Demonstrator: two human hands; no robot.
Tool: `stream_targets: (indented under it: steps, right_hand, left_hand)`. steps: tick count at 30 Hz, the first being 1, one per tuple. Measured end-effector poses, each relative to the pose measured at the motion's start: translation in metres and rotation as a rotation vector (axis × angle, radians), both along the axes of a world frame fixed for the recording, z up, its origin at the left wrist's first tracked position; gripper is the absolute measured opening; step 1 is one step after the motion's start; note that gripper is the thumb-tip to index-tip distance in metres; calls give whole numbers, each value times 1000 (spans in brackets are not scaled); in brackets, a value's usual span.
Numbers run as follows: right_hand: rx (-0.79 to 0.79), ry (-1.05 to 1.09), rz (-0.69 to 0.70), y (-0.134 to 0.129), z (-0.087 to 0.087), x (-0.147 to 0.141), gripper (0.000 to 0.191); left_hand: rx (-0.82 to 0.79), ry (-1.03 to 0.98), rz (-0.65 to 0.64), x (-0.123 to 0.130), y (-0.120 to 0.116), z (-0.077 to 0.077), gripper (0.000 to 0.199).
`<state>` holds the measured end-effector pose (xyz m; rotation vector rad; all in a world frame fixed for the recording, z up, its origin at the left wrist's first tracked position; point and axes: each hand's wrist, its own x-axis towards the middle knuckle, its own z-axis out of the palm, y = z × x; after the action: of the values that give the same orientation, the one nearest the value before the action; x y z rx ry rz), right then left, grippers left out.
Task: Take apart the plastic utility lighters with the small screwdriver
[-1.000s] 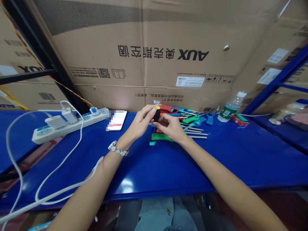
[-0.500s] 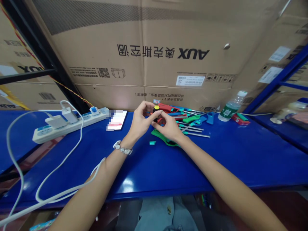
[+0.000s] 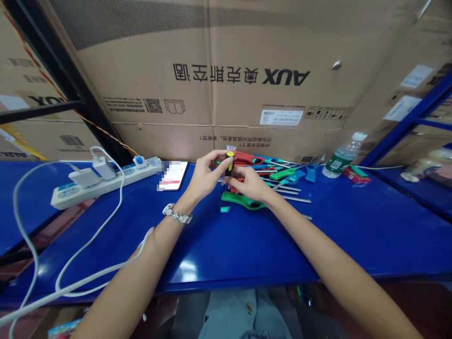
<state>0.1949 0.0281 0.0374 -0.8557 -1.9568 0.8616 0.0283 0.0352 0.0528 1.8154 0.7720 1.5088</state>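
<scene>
Right hand [image 3: 250,184] now sits lower on the black-and-yellow handle [image 3: 230,162], fingers gripping near its base while left hand [image 3: 208,173] pinches its top, roughly upright above the green-bodied tool [image 3: 237,198] on the counter [image 3: 233,249]; handling seems unfinished.

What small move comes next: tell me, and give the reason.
Probably a slight turn of the black-and-yellow handle: the left hand grips it near its top, the right hand is by its lower end, and it stands roughly upright.
</scene>
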Motion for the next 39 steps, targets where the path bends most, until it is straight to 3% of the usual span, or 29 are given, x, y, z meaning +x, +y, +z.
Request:
stream_targets:
  steps: [3,7,10,14,16,20,23,25,28,32,34,37,39]
  right_hand:
    - [72,9,-163,-2,-9,-9,28]
    - [60,76,-295,-1,-15,-18,34]
    - [102,-4,-209,1,-11,-15,31]
    - [86,-90,-36,-1,0,-5,25]
    - [50,-116,-5,-3,2,-2,24]
    - [94,-64,-128,-5,-3,-7,20]
    - [101,72,-285,-4,-8,-16,29]
    - [72,120,-319,-3,-9,-19,31]
    - [20,131,-250,-1,-2,-16,34]
    - [-122,106,-12,0,11,-4,35]
    - [-189,72,55,-1,14,-1,34]
    - [-182,51,20,-3,10,-5,33]
    - [-81,69,-101,-4,4,-12,35]
  left_hand:
    - [41,-80,97,8,-1,-3,24]
    - [61,-96,211,14,-1,-4,38]
    - [49,-39,169,8,-1,-1,41]
    - [48,69,-21,-6,-4,5,34]
    - [62,105,-23,-10,-5,7,34]
    - [87,54,105,-4,-3,4,24]
    - [95,6,203,5,-2,0,30]
    - [91,9,244,9,-2,0,33]
    - [87,44,205,6,-5,3,27]
    - [71,124,22,-5,-7,10,33]
    - [50,125,-5,-7,-7,11,33]
    - [45,60,45,-4,-6,11,23]
    - [70,4,111,0,-5,10,19]
